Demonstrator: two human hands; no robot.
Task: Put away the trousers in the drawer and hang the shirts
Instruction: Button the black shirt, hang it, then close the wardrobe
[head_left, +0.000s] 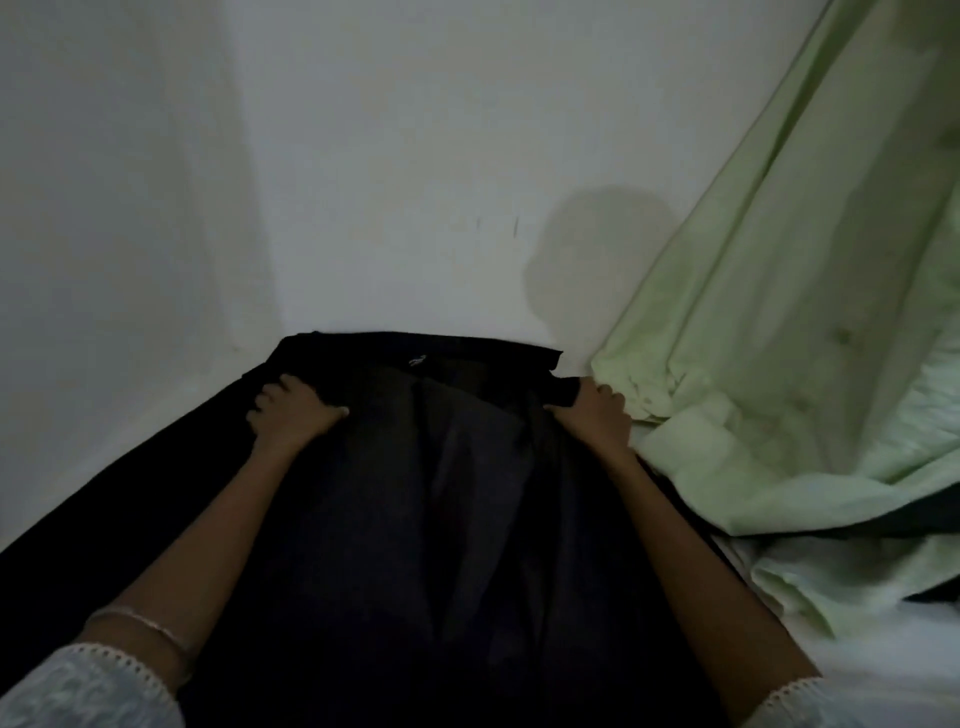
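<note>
Reaches forward with both arms, bare below lace-edged white sleeves at the 7 and 5 o'clock corners of the view. Angles the left forearm toward 1 o'clock and the right forearm toward 11 o'clock, converging without meeting. Wears a thin bangle on the left arm just ahead of the sleeve. Sets the left hand knuckles up, fingers curled down into the black trousers, thumb stretched toward 3 o'clock. Grips the same cloth with the right hand, at 3 o'clock of the left, fingers curled over the edge, thumb pointing toward 9 o'clock. Holds the hands level, well apart.
</note>
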